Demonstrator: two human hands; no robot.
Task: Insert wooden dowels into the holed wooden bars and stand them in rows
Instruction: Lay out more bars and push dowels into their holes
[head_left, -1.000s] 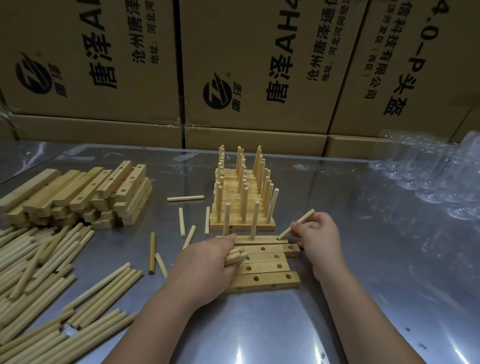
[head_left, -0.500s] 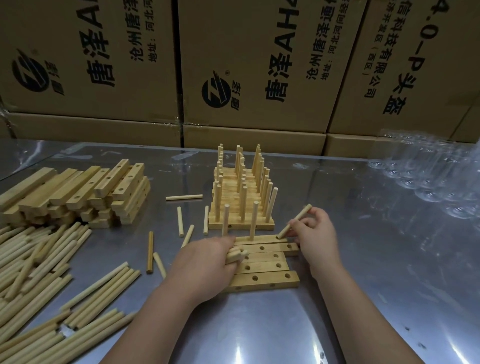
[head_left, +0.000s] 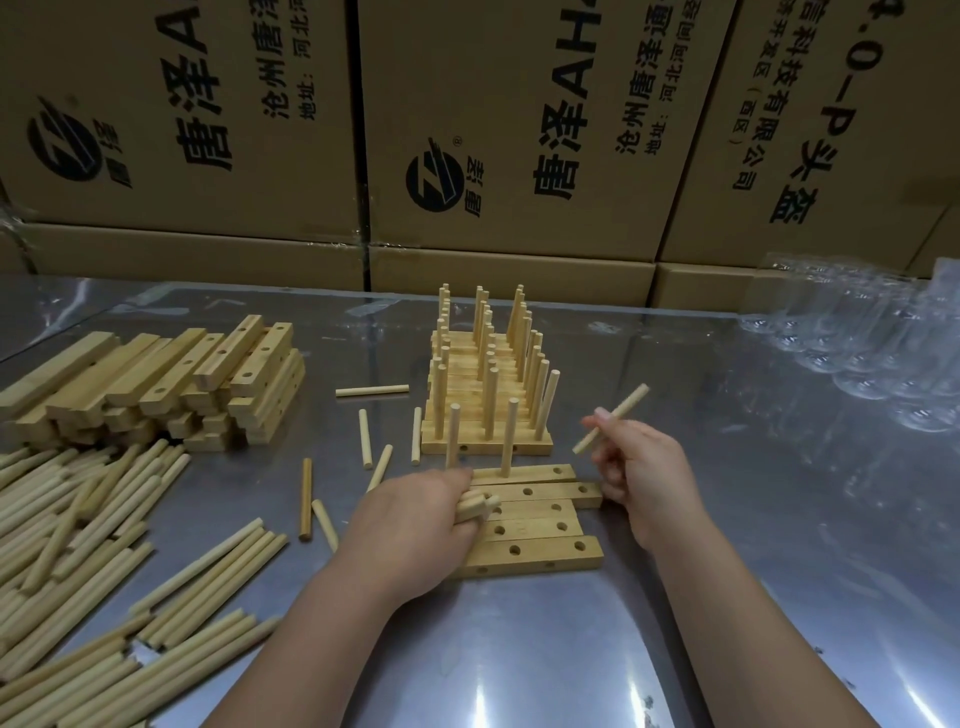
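Head view. I see a single dowel (head_left: 618, 413) pinched in the right hand (head_left: 644, 473) between thumb and fingertips. It is tilted, its upper end pointing away to the right, and it is held in the air above the right end of the flat bars (head_left: 540, 527).

Five holed bars lie side by side on the bench (head_left: 519, 649), directly in front of me. The farthest bar (head_left: 535, 474) carries two upright dowels (head_left: 510, 436), one at its left end and one in the middle. The hole at its right end shows bare.

The left hand (head_left: 415, 519) rests over the left ends of these bars, fingers curled round a small bundle of short dowels (head_left: 472, 506).

Just behind stand the finished rows (head_left: 485, 395), bars packed together with three lines of pegs upright.

Loose short dowels (head_left: 371, 391) lie scattered to the left of the rows. Further left is a stack of unfilled bars (head_left: 208, 374), and nearer to me a pile of long rods (head_left: 78, 519).

Cardboard boxes (head_left: 519, 130) with printed lettering line the back edge. Clear plastic packaging (head_left: 857, 338) sits at far right.
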